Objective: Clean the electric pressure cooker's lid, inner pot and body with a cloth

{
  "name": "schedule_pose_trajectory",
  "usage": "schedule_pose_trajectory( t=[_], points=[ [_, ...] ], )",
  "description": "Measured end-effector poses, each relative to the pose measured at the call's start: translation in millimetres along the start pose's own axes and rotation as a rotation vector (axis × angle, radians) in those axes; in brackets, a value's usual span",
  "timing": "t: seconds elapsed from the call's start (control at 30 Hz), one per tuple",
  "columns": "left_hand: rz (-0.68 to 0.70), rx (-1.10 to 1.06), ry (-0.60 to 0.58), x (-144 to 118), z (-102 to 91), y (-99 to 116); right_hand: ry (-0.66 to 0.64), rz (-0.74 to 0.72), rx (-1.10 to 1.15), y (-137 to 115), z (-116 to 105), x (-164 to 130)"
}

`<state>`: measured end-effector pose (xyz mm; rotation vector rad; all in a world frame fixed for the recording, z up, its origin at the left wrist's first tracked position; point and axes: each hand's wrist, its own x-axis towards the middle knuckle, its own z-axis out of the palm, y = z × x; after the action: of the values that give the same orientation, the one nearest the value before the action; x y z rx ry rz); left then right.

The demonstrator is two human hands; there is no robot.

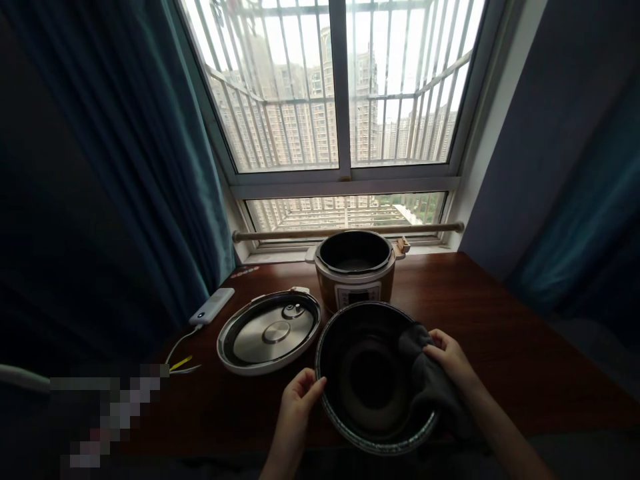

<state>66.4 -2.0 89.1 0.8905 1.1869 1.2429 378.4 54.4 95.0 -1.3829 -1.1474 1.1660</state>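
A dark round inner pot is tilted toward me, its opening facing up. My left hand pinches its left rim between thumb and fingers. On the opposite side, my right hand grips a grey cloth, which drapes over the right rim and partly into the pot. Just behind stands a pressure cooker with its top uncovered and a control panel on its front. To the left, the cooker's lid lies upside down, showing its metal inner face.
A white power bank with a cable rests at the left of the wooden table. A barred window stands behind, with a rail across its bottom. Blue curtains hang at the left.
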Motion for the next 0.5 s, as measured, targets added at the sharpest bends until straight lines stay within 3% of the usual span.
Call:
schedule_pose_trajectory(
  t=[0.5],
  points=[
    [0.025, 0.035, 0.047, 12, -3.9, -16, 0.01, 0.009, -0.042, 17, 7, 15]
  ],
)
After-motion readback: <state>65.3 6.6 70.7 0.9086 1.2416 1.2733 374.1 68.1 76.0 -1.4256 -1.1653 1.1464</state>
